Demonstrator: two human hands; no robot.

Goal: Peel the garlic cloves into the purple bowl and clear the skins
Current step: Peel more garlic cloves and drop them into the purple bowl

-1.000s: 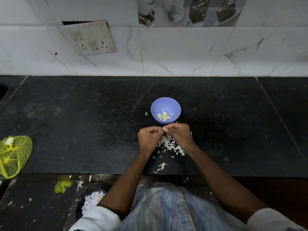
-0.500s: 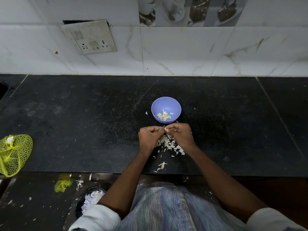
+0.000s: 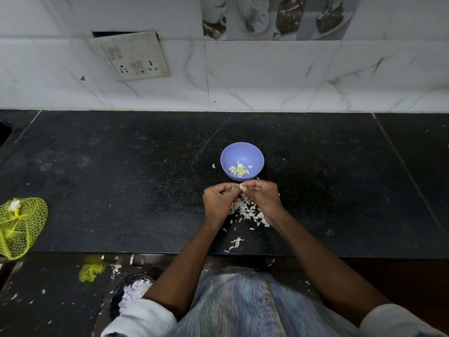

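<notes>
While pinched between both hands' fingers, garlic clove (image 3: pixel 241 187) near purple bowl (image 3: pixel 242 152).

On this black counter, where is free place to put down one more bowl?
Bare patches: the wide stretch between the yellow net bag and the purple bowl, the strip between bowl and wall tiles, and the counter right of the bowl. It is crowded under both hands, where the garlic skins lie.

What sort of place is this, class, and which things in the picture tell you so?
Most likely a home kitchen: a black stone countertop against a white marble-patterned tiled wall, and a small purple plastic bowl holding peeled garlic cloves.
</notes>
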